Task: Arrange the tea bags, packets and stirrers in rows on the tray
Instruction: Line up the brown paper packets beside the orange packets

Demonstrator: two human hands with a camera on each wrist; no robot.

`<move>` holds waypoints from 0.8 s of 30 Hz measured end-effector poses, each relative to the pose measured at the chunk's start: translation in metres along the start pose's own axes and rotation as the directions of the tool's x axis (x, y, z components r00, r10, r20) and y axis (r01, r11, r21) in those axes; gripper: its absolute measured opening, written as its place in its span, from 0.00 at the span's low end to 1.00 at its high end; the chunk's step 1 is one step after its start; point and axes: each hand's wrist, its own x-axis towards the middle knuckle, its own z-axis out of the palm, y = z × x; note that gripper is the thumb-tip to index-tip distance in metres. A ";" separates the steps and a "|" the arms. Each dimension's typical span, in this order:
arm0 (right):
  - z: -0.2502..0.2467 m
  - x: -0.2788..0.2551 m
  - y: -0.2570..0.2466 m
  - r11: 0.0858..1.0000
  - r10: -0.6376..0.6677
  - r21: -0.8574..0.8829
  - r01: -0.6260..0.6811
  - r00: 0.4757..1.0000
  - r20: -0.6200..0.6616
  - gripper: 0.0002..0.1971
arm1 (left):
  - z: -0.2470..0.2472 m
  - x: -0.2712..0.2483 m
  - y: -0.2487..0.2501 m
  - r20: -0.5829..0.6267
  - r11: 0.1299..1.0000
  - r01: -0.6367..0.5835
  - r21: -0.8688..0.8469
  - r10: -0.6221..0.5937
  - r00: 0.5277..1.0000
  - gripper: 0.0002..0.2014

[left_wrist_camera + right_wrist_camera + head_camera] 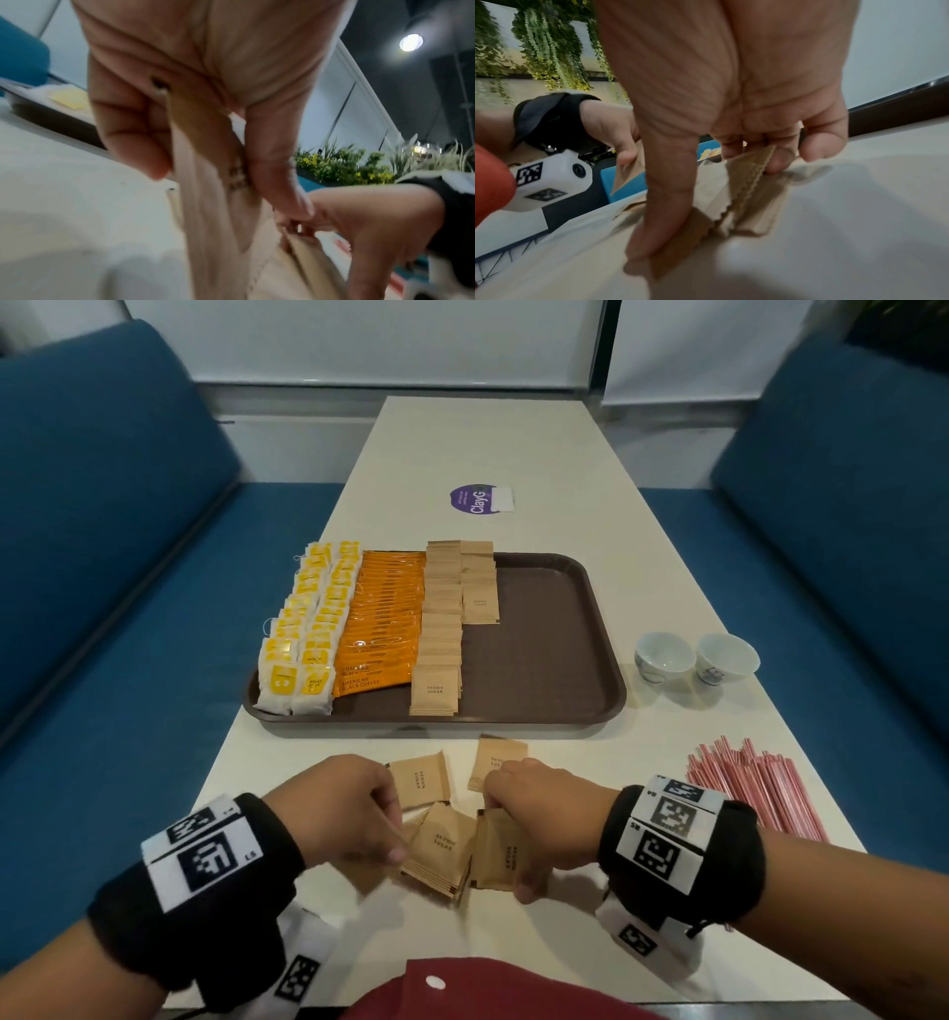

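The brown tray (554,629) carries rows of yellow tea bags (303,634), orange coffee sticks (382,629) and brown sugar packets (441,629). Near the table's front edge, my left hand (359,819) pinches a stack of brown sugar packets (441,855) between thumb and fingers, seen edge-on as packets (205,203) in the left wrist view. My right hand (534,829) grips a second, upright stack of sugar packets (500,850) right beside it; the right wrist view shows the thumb and fingers round that stack (752,182). Two loose packets (421,780) lie just beyond the hands.
A bundle of red stirrers (755,783) lies on the table at the right. Two small white cups (696,662) stand right of the tray. A purple sticker (475,499) marks the far table. Blue benches flank both sides.
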 end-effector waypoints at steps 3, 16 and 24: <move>-0.001 0.001 -0.003 0.997 0.009 -0.077 -0.008 1.000 0.009 0.31 | 0.001 0.003 0.015 0.023 0.990 -0.081 -0.114 0.084 0.996 0.13; 0.003 -0.005 -0.004 0.991 0.072 -0.107 -0.075 0.997 -0.031 0.32 | 0.042 0.017 0.038 -0.014 0.939 -0.076 0.335 0.086 0.996 0.30; 0.007 -0.009 -0.002 0.985 0.067 0.152 -0.076 0.996 0.064 0.31 | 0.040 0.014 0.037 0.043 0.963 0.002 0.271 -0.014 0.999 0.34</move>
